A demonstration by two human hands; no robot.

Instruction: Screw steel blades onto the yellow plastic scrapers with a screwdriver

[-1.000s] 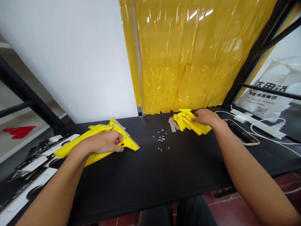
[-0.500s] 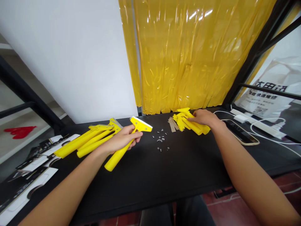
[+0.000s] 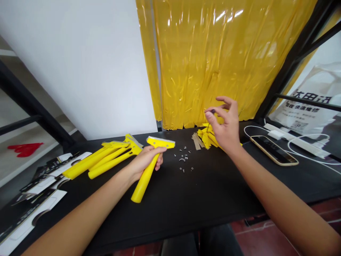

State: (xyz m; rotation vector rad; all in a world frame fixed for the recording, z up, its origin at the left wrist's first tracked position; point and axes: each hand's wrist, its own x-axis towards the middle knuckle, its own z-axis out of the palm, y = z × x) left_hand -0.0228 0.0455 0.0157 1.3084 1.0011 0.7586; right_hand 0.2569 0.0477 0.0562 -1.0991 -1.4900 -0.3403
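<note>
My left hand (image 3: 149,160) is wrapped round the handle of a yellow scraper (image 3: 145,181), its wide head and metal edge pointing away from me. Left of it lie several more yellow scrapers (image 3: 106,160). My right hand (image 3: 225,122) is raised over the pile of yellow plastic parts (image 3: 209,137), thumb and fingers pinching a small dark thin tool (image 3: 212,111); its exact kind is unclear. Between my hands, small screws and nuts (image 3: 183,158) lie scattered on the black table (image 3: 191,199). Thin brownish strips (image 3: 197,141) lie beside the yellow parts.
Black-and-white printed cards (image 3: 39,199) are piled at the left. A phone (image 3: 274,150), white cables and a power strip (image 3: 298,140) lie at the right. A yellow plastic curtain (image 3: 213,64) hangs behind the table, with black frame posts at both sides.
My right hand has risen from the yellow parts with a small dark tool in its fingers. My left hand has brought the scraper slightly right and nearer, its handle turned more upright.
</note>
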